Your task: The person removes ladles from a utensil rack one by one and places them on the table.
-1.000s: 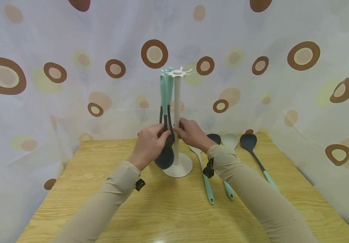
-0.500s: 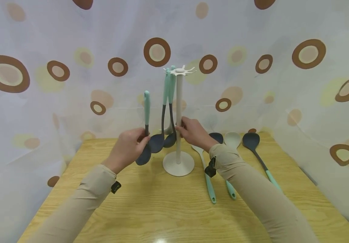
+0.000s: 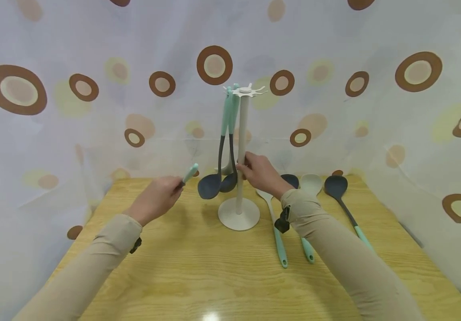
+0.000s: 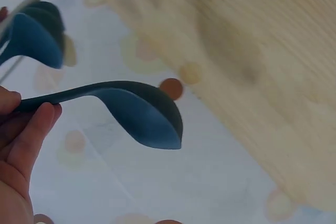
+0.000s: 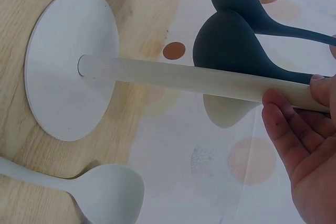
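Observation:
My left hand [image 3: 155, 199] pinches a ladle by its dark neck, left of the stand. In the head view only the ladle's mint handle [image 3: 191, 173] sticks out past the fingers. Its dark bowl [image 4: 144, 116] shows in the left wrist view, held apart from the stand. My right hand [image 3: 259, 173] grips the pole of the white utensil stand [image 3: 244, 120] partway up. From the stand's hooked top hang two dark ladles, one with its bowl [image 3: 209, 186] lower left, the other with its bowl [image 3: 228, 183] nearer the pole. A pale utensil [image 5: 231, 109] hangs behind them, partly hidden.
Right of the stand's round base [image 3: 230, 220], several utensils lie on the wooden table [image 3: 198, 276]: a white spoon-like one [image 3: 270, 209], another pale one [image 3: 311, 183], a dark one [image 3: 336, 187] and one partly behind the right arm. A patterned sheet [image 3: 106, 35] stands behind.
My left hand has moved left with a ladle, away from the stand. The ladle's handle has tipped from upright to slanting and sits lower. My right hand stays on the pole.

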Motion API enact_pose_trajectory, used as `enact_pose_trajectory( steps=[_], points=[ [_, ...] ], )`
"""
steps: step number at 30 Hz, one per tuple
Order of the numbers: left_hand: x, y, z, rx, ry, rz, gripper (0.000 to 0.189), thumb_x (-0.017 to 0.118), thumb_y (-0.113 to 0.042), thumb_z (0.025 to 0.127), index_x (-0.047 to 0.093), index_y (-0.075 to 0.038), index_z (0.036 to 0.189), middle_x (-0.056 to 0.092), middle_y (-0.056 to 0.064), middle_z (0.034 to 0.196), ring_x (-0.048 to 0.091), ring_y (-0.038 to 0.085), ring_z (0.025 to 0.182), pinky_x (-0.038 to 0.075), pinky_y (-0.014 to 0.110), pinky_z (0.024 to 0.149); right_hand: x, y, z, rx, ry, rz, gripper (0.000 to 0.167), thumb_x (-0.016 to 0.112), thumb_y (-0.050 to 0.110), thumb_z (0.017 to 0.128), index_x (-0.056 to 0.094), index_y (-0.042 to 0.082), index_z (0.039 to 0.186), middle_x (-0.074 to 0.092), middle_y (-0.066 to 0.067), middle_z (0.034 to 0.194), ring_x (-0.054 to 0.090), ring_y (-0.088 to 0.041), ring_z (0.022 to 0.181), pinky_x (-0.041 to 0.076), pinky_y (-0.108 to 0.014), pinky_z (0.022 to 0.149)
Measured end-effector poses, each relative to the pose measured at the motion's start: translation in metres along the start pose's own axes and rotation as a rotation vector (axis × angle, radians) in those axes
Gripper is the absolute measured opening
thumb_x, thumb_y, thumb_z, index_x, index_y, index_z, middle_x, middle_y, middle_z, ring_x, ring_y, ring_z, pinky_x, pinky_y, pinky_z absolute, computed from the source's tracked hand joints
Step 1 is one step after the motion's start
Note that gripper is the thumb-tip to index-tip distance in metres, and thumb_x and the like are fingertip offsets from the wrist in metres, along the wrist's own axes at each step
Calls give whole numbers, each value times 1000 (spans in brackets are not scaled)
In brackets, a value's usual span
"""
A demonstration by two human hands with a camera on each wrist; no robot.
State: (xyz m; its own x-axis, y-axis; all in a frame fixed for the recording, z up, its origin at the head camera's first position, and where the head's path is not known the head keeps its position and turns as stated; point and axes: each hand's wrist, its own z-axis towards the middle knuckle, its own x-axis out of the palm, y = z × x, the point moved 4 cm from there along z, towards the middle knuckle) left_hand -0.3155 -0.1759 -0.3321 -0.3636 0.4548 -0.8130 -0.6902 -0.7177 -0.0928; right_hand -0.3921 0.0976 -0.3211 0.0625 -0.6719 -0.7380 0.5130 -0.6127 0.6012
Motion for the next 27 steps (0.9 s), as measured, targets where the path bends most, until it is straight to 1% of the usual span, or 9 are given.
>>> enact_pose_trajectory(
  steps=[3, 5, 10, 13, 16, 18, 22, 27],
  points=[
    [8, 11, -7, -16, 66, 12, 5, 65, -2, 95, 65, -6, 92, 60, 1, 74, 45, 11, 61, 42, 28, 58, -1, -2, 0, 6, -4, 2, 17, 56, 21, 105, 59, 5, 109, 70, -12, 94, 70, -24, 82, 55, -34, 65],
    [14, 18, -11, -17, 105, 28, 4, 63, -4, 97, 65, -6, 94, 61, 2, 77, 47, 11, 63, 44, 28, 60, -1, -2, 1, 9, -6, 1, 17, 56, 21, 105, 60, 5, 110, 70, -13, 94, 71, -26, 82, 55, -34, 65],
    [26, 32, -24, -21, 164, 86, 4, 65, -7, 98, 69, -6, 99, 66, 4, 90, 61, 14, 76, 54, 30, 69, -1, -1, 1, 8, -6, 10, 19, 56, 22, 105, 60, 4, 111, 70, -14, 95, 71, -33, 85, 54, -35, 66],
    [35, 39, -31, -22, 219, 131, 6, 69, -8, 95, 70, -7, 101, 67, 3, 92, 65, 15, 80, 56, 29, 71, -1, -1, 0, 6, -7, 8, 19, 56, 22, 104, 60, 5, 111, 70, -13, 94, 71, -32, 84, 54, -35, 65],
    [44, 42, -35, 13, 278, 182, 9, 73, -9, 92, 70, -7, 100, 67, 3, 90, 65, 14, 78, 55, 27, 69, -1, 0, 0, 0, -10, 1, 19, 56, 22, 104, 60, 5, 111, 70, -13, 93, 71, -29, 82, 54, -34, 65],
    [50, 43, -38, 46, 302, 220, 10, 74, -9, 91, 70, -7, 99, 67, 3, 88, 65, 13, 76, 55, 25, 68, -2, 0, 0, -1, -12, 0, 19, 56, 22, 104, 60, 5, 111, 70, -12, 93, 70, -27, 81, 54, -34, 65],
    [62, 41, -43, 120, 317, 293, 8, 77, -9, 88, 70, -8, 93, 65, 2, 83, 63, 11, 71, 53, 23, 64, -2, 1, -1, -3, -11, 3, 19, 57, 22, 104, 61, 5, 111, 71, -13, 93, 70, -26, 81, 54, -35, 66],
    [75, 36, -52, 201, 345, 359, 8, 80, -11, 86, 73, -11, 91, 62, 3, 85, 63, 12, 73, 53, 21, 63, 0, 0, 0, 12, 2, 10, 19, 56, 24, 105, 60, 6, 111, 70, -12, 93, 70, -27, 83, 55, -36, 68]
  ],
)
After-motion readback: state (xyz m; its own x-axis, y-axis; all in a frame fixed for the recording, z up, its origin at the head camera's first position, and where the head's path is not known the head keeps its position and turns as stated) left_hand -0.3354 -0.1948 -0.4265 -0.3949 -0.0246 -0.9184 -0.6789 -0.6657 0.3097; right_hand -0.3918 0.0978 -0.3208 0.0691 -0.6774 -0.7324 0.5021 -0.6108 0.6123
